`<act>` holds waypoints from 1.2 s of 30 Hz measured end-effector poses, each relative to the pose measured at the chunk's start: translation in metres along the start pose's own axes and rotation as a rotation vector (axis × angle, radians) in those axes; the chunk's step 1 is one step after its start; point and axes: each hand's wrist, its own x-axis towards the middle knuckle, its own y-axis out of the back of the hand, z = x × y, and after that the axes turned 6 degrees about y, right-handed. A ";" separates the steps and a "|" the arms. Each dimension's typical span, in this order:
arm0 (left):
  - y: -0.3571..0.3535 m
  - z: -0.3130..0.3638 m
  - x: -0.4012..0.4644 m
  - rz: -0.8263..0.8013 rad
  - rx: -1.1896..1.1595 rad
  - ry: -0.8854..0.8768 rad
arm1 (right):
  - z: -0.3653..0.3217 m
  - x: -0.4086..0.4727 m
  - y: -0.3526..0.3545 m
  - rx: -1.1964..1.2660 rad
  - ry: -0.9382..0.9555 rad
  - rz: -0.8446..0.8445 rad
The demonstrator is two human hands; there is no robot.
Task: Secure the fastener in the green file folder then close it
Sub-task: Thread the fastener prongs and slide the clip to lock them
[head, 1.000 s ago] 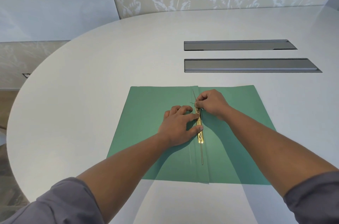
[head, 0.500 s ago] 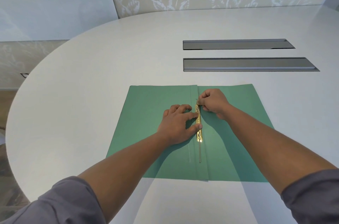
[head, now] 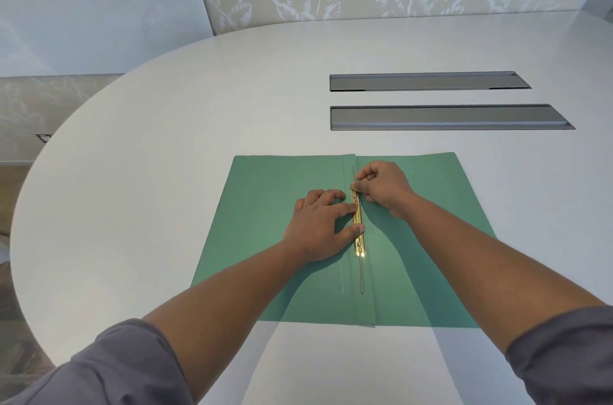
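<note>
The green file folder (head: 265,205) lies open and flat on the white table. A gold metal fastener bar (head: 359,240) runs along its centre fold, with thin prongs lying flat beyond both ends. My left hand (head: 320,229) rests on the left flap; its index finger and thumb press against the bar's left side. My right hand (head: 381,187) is curled at the bar's far end, fingertips pinching the slider there. The far part of the bar is partly hidden under my fingers.
Two long grey recessed slots (head: 431,81) (head: 447,117) are set into the table (head: 166,139) beyond the folder. The table's rounded edge curves off at the left. A leaf-patterned wall stands behind.
The far prong, raised one second ago, now lies flat along the fold. My right hand has shifted slightly on the bar's far end. My left hand has kept its place.
</note>
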 end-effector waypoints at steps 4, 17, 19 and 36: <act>0.001 0.000 0.000 0.001 -0.006 -0.001 | 0.003 -0.005 -0.001 -0.062 0.068 0.022; -0.001 0.000 0.000 0.016 -0.003 -0.014 | 0.005 -0.052 0.003 -0.261 0.286 -0.085; -0.001 0.000 -0.001 0.007 0.000 -0.008 | 0.004 -0.061 0.003 -0.350 0.381 -0.131; 0.040 0.000 -0.001 0.014 -0.570 0.318 | 0.033 -0.105 0.006 -0.729 0.339 -0.250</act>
